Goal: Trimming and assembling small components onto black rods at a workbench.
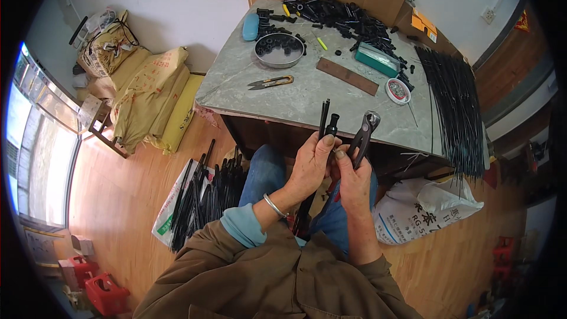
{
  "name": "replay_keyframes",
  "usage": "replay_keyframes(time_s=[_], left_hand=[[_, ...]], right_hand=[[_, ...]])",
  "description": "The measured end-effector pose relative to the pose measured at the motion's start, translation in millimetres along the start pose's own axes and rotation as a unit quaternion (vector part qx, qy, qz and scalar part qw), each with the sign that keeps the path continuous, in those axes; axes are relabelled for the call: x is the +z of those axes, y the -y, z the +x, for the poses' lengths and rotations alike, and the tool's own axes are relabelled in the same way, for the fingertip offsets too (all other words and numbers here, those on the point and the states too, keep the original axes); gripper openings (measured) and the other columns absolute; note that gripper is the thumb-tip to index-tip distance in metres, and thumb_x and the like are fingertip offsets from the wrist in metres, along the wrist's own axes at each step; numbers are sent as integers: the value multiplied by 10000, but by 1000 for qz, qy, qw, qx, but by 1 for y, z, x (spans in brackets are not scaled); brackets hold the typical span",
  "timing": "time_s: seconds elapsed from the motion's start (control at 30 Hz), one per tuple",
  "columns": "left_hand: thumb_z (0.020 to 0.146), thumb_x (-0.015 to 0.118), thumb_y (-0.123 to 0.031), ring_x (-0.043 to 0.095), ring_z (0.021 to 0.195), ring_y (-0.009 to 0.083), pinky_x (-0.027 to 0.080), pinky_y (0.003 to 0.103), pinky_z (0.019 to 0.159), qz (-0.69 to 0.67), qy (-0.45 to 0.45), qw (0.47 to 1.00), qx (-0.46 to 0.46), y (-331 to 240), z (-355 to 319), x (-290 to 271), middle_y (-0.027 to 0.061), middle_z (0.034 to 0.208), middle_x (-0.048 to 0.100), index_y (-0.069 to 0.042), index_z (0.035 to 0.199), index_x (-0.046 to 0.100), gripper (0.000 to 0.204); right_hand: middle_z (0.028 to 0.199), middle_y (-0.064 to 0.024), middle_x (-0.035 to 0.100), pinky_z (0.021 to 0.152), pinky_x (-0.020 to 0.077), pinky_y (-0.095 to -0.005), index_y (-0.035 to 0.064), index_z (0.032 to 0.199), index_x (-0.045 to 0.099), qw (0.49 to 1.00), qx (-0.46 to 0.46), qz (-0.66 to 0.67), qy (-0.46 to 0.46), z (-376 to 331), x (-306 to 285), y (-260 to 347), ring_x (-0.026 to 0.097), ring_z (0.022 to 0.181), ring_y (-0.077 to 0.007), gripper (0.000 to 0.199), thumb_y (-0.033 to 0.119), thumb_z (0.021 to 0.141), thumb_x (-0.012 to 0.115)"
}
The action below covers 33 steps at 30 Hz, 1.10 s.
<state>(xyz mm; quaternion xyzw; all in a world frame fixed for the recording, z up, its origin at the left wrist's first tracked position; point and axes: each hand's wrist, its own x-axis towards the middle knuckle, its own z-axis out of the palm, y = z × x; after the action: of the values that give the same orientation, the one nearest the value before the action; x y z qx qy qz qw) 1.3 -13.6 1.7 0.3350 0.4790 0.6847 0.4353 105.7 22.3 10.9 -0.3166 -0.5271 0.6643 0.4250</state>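
Observation:
Above my lap, near the table's front edge, my left hand (312,162) is closed around a few thin black rods (324,117) and a black tubular fitting (333,123), all pointing upward. Close beside it, my right hand (354,182) grips black-handled pincers (363,134), whose metal head points up. The right thumb and fingertips also meet the left fingers just below the fitting; what they pinch there is too small to make out. Thread snips (270,83) lie on the table beyond my hands, left of a flat brown bar (347,76).
On the grey table (230,91) stand a metal bowl (279,65) of black rings, a teal box (377,62) and a small white tub (391,98). Black fittings (336,15) are heaped behind. Long black rods (452,106) overhang the right side. Sacks (413,215) flank my legs.

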Motion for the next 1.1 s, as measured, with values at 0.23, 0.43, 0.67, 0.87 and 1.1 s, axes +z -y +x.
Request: replay_keyframes(time_s=[0.23,0.43,0.67,0.87,1.1], left_hand=[[968,474,-445,451,522,34,371,200,453,-3,-9,1000,1,-3,-2,2,41,811,660,-4,1003,549,449],[972,468,-441,458,534,34,372,198,457,1,-9,1000,-2,-2,-2,2,33,798,649,-1,1002,552,449],[982,434,-457,406,517,35,336,183,472,-40,57,998,-3,-13,-6,4,-31,663,485,8,975,583,489],[976,386,-522,416,514,47,335,194,475,-45,97,993,-40,-9,1,-3,-8,656,511,6,953,580,562],[951,393,-574,419,448,82,351,230,435,-42,36,995,-89,1,13,-24,10,553,455,-1,844,553,605]], right_hand=[[703,-11,571,484,401,-200,5,973,575,1000,8,-15,-16,-2,0,0,544,577,-80,170,170,933,590],[719,-3,577,489,366,-190,12,918,588,999,-37,-29,-17,-3,4,0,502,547,-62,149,160,927,606],[778,-69,619,549,480,-241,-50,970,593,994,-15,-82,64,6,-8,27,597,574,-131,134,72,915,595],[738,-60,595,499,461,-245,-22,985,566,978,54,-197,55,3,-16,39,571,540,-109,148,115,930,557],[712,-50,543,410,429,-253,4,1117,490,910,323,-139,221,-42,-44,65,522,477,-123,206,121,947,479]])
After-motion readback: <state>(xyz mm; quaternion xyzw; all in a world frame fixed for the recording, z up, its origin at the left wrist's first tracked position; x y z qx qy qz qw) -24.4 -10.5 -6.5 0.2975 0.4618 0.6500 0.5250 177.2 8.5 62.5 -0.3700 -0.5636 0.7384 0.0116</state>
